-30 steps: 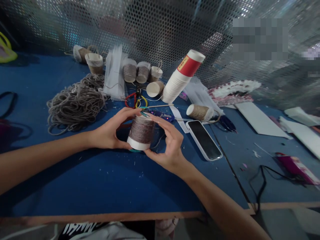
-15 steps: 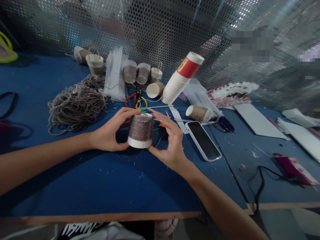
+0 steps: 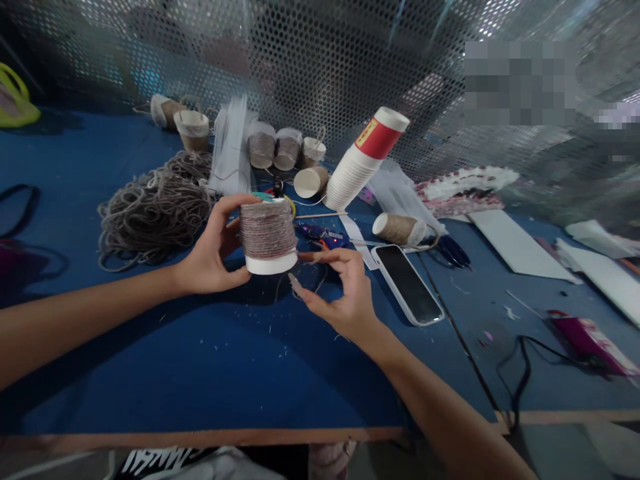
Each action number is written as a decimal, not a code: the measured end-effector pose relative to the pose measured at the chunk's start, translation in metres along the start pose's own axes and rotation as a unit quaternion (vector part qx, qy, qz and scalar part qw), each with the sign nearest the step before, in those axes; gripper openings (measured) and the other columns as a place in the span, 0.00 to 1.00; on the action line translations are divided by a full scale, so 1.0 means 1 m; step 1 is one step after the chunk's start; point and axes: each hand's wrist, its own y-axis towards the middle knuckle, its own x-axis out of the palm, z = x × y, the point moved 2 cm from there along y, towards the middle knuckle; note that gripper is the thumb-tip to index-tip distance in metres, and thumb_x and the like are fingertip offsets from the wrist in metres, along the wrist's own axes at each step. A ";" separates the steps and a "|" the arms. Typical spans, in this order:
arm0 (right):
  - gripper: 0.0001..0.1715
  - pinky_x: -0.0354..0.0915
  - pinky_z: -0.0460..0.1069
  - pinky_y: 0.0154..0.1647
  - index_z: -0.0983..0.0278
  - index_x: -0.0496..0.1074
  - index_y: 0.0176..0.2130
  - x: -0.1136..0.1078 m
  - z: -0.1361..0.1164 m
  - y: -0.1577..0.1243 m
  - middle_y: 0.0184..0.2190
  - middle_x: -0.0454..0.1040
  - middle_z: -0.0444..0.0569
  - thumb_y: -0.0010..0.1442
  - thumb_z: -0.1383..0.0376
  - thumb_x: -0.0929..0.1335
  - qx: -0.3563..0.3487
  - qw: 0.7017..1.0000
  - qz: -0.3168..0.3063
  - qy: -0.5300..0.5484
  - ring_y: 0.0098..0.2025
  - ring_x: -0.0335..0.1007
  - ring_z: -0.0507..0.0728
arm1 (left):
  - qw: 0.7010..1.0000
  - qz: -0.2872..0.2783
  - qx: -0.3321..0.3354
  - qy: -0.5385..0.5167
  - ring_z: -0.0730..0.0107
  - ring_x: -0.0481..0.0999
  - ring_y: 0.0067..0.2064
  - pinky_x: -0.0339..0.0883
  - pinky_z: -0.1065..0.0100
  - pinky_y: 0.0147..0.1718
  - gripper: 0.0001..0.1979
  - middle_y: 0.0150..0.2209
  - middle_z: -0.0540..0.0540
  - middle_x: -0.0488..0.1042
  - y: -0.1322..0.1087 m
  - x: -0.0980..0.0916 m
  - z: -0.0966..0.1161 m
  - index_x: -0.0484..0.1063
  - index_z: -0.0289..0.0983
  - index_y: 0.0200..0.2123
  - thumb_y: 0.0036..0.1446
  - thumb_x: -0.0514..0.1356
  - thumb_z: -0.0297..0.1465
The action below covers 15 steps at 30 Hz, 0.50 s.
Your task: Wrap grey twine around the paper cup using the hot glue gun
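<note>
A paper cup (image 3: 268, 233) wound with greyish-mauve yarn is upside down in the air, its white rim band bare at the bottom. My left hand (image 3: 210, 260) grips it from the left, fingers over the top and thumb low on the side. To the right, my right hand (image 3: 345, 293) has thumb and forefinger spread, the forefinger tip close by the cup's lower edge; whether it touches I cannot tell. Thin strands show near these fingertips. Behind the cup lie a blue glue gun (image 3: 324, 236) and partly hidden scissors with yellow handles (image 3: 291, 207).
A grey yarn heap (image 3: 155, 210) lies left. Behind stand wrapped cups (image 3: 261, 145) and a leaning stack of paper cups (image 3: 363, 160). A phone (image 3: 409, 285) lies right, near a twine-wrapped cup (image 3: 397, 229). Perforated metal sheeting (image 3: 310, 60) backs the blue table (image 3: 215, 373).
The cup has moved up and left in my left hand. My right hand has come off its top and side, lowering its fingers and uncovering the glue gun.
</note>
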 end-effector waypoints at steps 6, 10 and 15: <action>0.02 0.66 0.47 0.22 0.57 0.67 0.36 -0.012 -0.017 -0.006 0.24 0.75 0.40 0.63 0.63 0.67 -0.057 0.997 -0.043 -0.008 0.21 0.71 0.51 | 0.999 0.041 -0.017 0.002 0.50 0.65 0.66 0.72 0.49 0.59 0.35 0.64 0.43 0.58 0.000 -0.002 -0.001 0.56 0.53 0.59 0.51 0.69 0.36; 0.07 0.66 0.50 0.27 0.56 0.68 0.39 -0.013 -0.017 -0.007 0.27 0.73 0.42 0.62 0.69 0.67 -0.141 0.987 0.039 -0.068 0.25 0.69 0.54 | 0.999 0.044 -0.027 0.004 0.51 0.64 0.67 0.74 0.51 0.58 0.37 0.67 0.44 0.54 0.000 -0.002 -0.005 0.55 0.53 0.60 0.51 0.69 0.36; 0.20 0.55 0.71 0.62 0.58 0.63 0.44 -0.020 0.013 0.002 0.48 0.65 0.57 0.56 0.60 0.73 0.009 0.943 0.246 -0.226 0.56 0.61 0.69 | 0.994 0.085 0.037 0.059 0.50 0.59 0.70 0.66 0.49 0.63 0.38 0.67 0.46 0.54 0.000 -0.002 -0.002 0.51 0.51 0.62 0.54 0.67 0.45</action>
